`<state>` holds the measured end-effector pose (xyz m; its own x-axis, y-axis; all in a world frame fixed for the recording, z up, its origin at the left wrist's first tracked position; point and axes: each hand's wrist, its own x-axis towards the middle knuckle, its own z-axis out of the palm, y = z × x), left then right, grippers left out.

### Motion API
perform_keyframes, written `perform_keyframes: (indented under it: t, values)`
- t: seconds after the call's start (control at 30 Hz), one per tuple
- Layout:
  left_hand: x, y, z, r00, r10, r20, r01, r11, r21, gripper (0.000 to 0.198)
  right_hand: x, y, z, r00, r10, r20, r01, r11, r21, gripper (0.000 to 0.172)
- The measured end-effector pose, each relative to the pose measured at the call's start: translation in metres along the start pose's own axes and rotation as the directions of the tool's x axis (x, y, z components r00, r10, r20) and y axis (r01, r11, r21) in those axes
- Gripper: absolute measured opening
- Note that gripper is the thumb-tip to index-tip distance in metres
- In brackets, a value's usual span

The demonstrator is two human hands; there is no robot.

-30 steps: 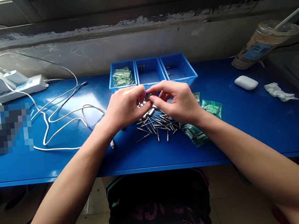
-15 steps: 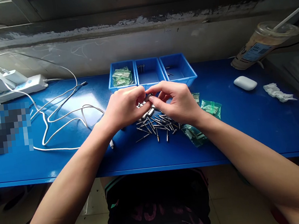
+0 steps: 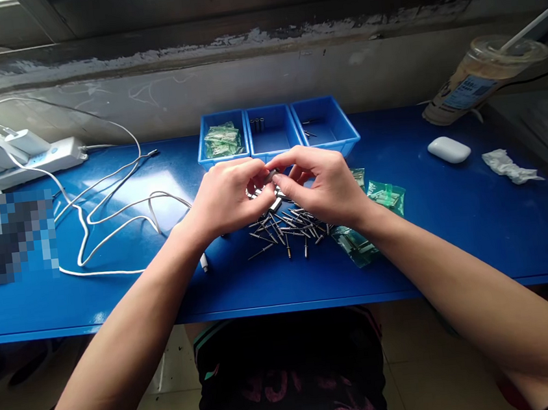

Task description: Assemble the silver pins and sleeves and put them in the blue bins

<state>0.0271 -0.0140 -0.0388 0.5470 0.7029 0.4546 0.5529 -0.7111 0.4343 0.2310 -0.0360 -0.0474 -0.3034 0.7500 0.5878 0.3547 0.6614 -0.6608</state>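
Above the middle of the blue table, my left hand [image 3: 228, 195] and my right hand [image 3: 325, 180] meet fingertip to fingertip. Both are closed in a pinch around a small dark metal piece [image 3: 271, 176], mostly hidden by the fingers, so its exact kind does not show. Below them lies a loose pile of blind rivets [image 3: 289, 229] with thin shanks. Several small pale metal blocks [image 3: 274, 205] sit at the far side of that pile, partly covered by my hands. Beside my right wrist are green plastic packets [image 3: 357, 246] with metal parts inside.
Three joined blue bins [image 3: 295, 124] stand behind my hands, holding green packets [image 3: 223, 140], dark cylinders [image 3: 257, 125] and a few rivets [image 3: 310, 133]. White cables [image 3: 81, 232] and a power strip [image 3: 48, 160] lie left; a drink cup [image 3: 479, 82], white case [image 3: 449, 149] and crumpled tissue [image 3: 509, 166] right.
My left thumb has bent and drawn back slightly, and the small metal piece has turned a little between my fingertips. Both hands stay in nearly the same place.
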Motion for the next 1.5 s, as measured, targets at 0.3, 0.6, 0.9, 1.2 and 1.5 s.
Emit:
perform_keyframes:
  t: [0.3, 0.6, 0.9, 1.2, 1.5]
  values:
    - [0.0006, -0.001, 0.0015, 1.0, 0.003, -0.007, -0.003, 1.0, 0.001, 0.016, 0.0001, 0.0, 0.0002, 1.0, 0.024, -0.005, -0.024, 1.0, 0.001, 0.016]
    - [0.0003, -0.0017, 0.0018, 1.0, 0.016, -0.011, -0.016, 1.0, 0.011, 0.017, -0.0003, 0.001, 0.0001, 1.0, 0.0, -0.013, 0.0, 1.0, 0.024, 0.016]
    - [0.0004, -0.0018, 0.0026, 0.999, 0.02, -0.025, -0.019, 1.0, 0.008, 0.017, 0.0001, 0.0003, -0.0006, 1.0, 0.006, -0.007, -0.006, 1.0, 0.012, 0.015]
    - [0.0001, -0.0028, 0.003, 0.998, 0.043, -0.036, -0.042, 0.999, 0.012, 0.016, 0.0, 0.0, -0.001, 1.0, 0.013, -0.008, -0.013, 1.0, 0.003, 0.015]
    - [0.0, -0.0038, 0.0031, 0.998, 0.048, -0.04, -0.048, 0.999, 0.014, 0.016, 0.0003, -0.0007, -0.0016, 1.0, 0.003, -0.014, -0.003, 1.0, -0.001, 0.015]
